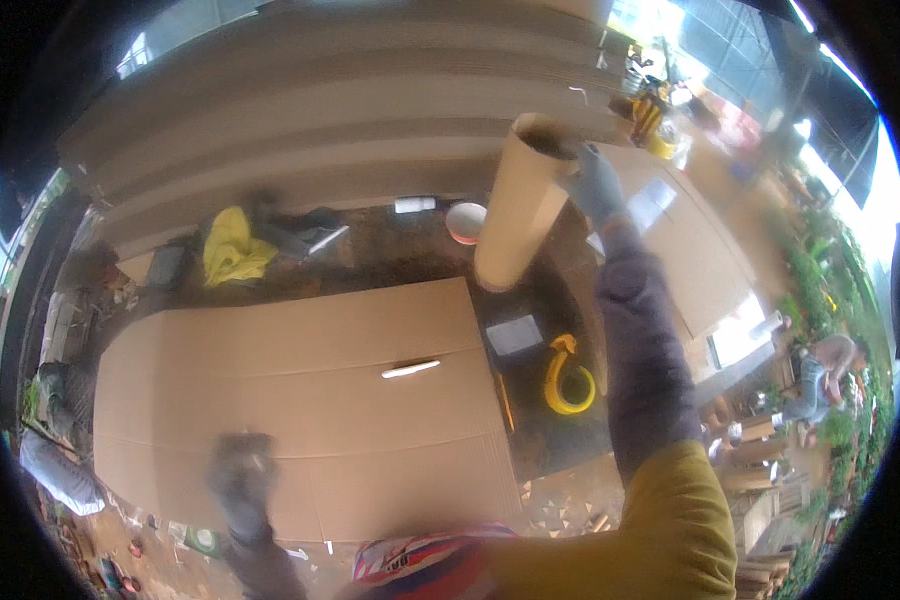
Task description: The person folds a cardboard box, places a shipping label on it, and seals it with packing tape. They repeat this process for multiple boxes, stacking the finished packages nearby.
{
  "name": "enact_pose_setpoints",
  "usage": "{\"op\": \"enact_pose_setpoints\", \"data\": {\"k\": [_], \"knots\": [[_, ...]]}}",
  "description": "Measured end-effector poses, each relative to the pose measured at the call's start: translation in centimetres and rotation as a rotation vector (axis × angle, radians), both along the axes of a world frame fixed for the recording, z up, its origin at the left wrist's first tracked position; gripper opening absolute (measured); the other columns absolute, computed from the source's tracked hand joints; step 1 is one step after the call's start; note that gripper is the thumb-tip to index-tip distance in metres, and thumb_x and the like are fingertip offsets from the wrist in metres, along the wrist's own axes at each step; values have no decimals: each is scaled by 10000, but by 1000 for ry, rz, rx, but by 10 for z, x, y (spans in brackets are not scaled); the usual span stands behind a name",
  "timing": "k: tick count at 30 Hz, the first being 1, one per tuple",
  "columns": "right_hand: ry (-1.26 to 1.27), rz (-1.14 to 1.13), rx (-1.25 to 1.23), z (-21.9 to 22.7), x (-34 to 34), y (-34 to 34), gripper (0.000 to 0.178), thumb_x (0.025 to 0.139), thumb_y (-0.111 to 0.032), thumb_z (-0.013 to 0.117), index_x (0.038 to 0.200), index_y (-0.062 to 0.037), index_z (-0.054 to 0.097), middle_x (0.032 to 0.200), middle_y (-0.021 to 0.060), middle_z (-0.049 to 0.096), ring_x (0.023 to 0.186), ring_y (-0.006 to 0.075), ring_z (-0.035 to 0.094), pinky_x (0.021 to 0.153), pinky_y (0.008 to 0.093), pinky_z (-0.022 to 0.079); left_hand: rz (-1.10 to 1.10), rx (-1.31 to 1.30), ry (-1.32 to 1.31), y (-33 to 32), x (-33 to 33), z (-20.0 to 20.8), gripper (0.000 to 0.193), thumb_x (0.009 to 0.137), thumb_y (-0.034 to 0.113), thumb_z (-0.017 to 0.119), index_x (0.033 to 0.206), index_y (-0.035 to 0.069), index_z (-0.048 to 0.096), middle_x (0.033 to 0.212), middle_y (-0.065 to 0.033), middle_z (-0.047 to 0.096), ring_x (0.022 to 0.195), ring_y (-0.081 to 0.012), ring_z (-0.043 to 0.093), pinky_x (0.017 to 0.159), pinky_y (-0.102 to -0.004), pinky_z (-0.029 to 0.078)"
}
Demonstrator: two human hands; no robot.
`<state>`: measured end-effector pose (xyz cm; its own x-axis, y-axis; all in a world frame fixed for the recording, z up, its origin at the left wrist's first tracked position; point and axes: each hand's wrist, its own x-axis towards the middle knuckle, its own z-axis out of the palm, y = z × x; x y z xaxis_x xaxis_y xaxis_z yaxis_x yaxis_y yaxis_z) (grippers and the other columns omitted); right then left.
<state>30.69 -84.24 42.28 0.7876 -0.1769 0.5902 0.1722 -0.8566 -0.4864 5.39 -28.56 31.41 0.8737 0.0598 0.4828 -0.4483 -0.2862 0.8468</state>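
My gloved right hand (598, 186), its arm stretched far forward, grips the upper rim of a brown cardboard tube (521, 213). The tube stands slightly tilted on the dark tabletop, its open top showing. Motion smears my gloved left hand (242, 470), which is over the near left part of a large creased cardboard sheet (300, 380); its fingers cannot be made out. A slim white tool (410, 369) lies on the sheet towards its right side. To the right of the sheet are a yellow tape roll (571, 390) and a thin yellow stick (506, 402).
Stacked cardboard (320, 110) spans the far side. Before it lie a yellow cloth (234, 246), a white roll (415, 204) and a white tub (465, 222). More cardboard (695, 255) is at the right. A person (825, 375) bends over beyond it, among brown tubes (760, 427).
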Motion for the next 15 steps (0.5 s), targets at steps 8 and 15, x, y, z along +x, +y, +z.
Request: {"op": "enact_pose_setpoints", "data": {"k": [8, 15], "knots": [[-121, -53, -358, -76, -66, 31, 147, 742, -114, 733, 870, -49, 698, 881, 138, 634, 786, 347, 624, 665, 416, 506, -1232, -18, -447, -174, -9, 187, 192, 818, 109, 719, 998, 43, 727, 981, -53, 658, 918, -221, 644, 767, -380, 520], [-188, 106, -170, -85, -137, 76, 113, 746, -129, 725, 842, -81, 689, 869, 115, 628, 706, 323, 623, 607, 402, 509, -1236, -156, -309, -194, -22, 157, 260, 862, 152, 683, 1098, 45, 660, 1093, -101, 635, 980, -259, 611, 845, -419, 501]]}}
